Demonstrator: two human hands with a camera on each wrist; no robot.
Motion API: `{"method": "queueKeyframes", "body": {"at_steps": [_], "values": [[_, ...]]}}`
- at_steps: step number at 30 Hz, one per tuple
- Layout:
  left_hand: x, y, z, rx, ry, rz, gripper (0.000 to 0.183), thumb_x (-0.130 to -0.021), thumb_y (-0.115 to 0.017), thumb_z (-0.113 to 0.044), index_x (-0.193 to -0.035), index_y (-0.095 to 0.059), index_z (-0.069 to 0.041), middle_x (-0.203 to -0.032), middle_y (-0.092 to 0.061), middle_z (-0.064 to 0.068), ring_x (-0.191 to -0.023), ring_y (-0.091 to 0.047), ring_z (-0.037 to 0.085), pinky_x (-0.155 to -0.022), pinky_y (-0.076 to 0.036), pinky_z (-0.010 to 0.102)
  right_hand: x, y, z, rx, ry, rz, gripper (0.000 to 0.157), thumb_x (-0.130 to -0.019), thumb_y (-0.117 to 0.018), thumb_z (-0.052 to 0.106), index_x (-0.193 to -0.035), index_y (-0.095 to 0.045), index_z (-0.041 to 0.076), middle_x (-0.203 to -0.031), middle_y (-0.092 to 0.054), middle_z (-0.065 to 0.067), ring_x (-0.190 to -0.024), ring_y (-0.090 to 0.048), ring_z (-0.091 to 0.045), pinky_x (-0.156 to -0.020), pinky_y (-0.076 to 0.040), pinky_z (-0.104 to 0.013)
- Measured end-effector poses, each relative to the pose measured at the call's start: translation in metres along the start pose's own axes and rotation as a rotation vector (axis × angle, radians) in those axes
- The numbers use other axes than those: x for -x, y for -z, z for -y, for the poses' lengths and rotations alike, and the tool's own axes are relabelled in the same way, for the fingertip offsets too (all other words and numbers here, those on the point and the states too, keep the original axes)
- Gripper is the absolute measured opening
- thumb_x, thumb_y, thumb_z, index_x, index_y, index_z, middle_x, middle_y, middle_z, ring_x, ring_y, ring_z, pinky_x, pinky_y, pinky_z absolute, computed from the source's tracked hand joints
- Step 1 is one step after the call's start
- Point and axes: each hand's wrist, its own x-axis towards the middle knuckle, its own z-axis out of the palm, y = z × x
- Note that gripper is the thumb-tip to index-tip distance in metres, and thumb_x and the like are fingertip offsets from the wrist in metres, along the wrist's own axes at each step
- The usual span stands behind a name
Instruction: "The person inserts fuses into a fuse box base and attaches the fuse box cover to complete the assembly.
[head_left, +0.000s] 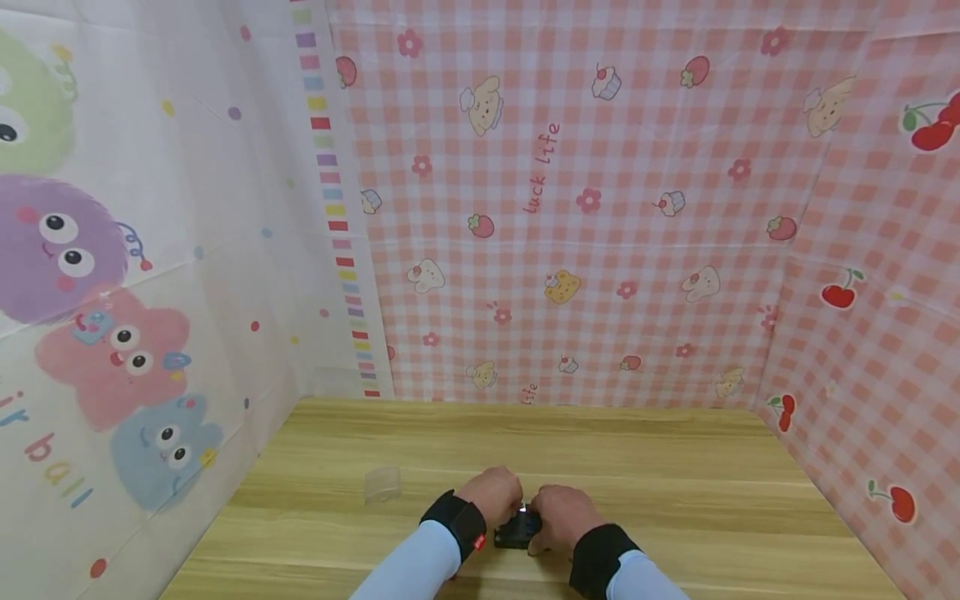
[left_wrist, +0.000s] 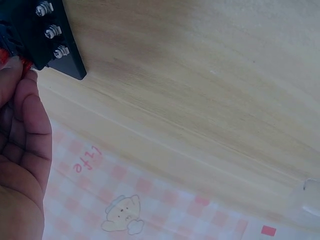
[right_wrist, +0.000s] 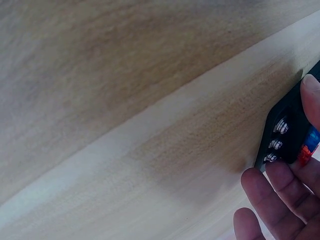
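Note:
A small black block (head_left: 514,537) sits low between both hands on the wooden table. Three silver screws (left_wrist: 52,31) line its edge in the left wrist view. My right hand (head_left: 566,517) holds the block, with the thumb across its top and fingertips along its far side in the right wrist view. Thumb and index finger of my left hand (head_left: 495,493) pinch a small red piece (left_wrist: 26,64) at the block's side. Blue shows beside the red in the right wrist view; its exact kind is hidden by the fingers.
A clear plastic piece (head_left: 383,485) lies on the table (head_left: 600,442) to the left of the hands. A pink checked cloth (head_left: 637,242) hangs behind and at the right, and a white cartoon-printed cloth (head_left: 225,217) hangs at the left.

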Motion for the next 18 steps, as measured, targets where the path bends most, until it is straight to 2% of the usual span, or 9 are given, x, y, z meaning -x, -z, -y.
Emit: {"method": "queueKeyframes", "body": {"at_steps": [11, 18], "values": [[-0.0011, 0.0029, -0.0042, -0.017, 0.014, 0.019, 0.012, -0.084, -0.076, -0.006, -0.075, -0.076, -0.015, -0.061, -0.058, -0.01, -0.059, -0.047, 0.005, -0.059, -0.042, 0.018, -0.001, -0.0014, -0.0012, -0.006, 0.002, -0.008, 0.031, -0.066, -0.092, 0.027, -0.087, -0.075, 0.01, -0.076, -0.056, 0.006, -0.069, -0.05, -0.013, -0.07, -0.044, -0.033], [-0.0016, -0.0003, -0.0024, -0.027, 0.001, 0.016, 0.013, -0.083, -0.077, -0.007, -0.074, -0.076, -0.016, -0.06, -0.057, -0.011, -0.058, -0.047, 0.004, -0.058, -0.042, 0.017, -0.0008, -0.0018, 0.0002, -0.005, 0.001, -0.001, 0.032, -0.067, -0.092, 0.027, -0.087, -0.075, 0.01, -0.076, -0.056, 0.006, -0.069, -0.049, -0.012, -0.07, -0.044, -0.033]]}}
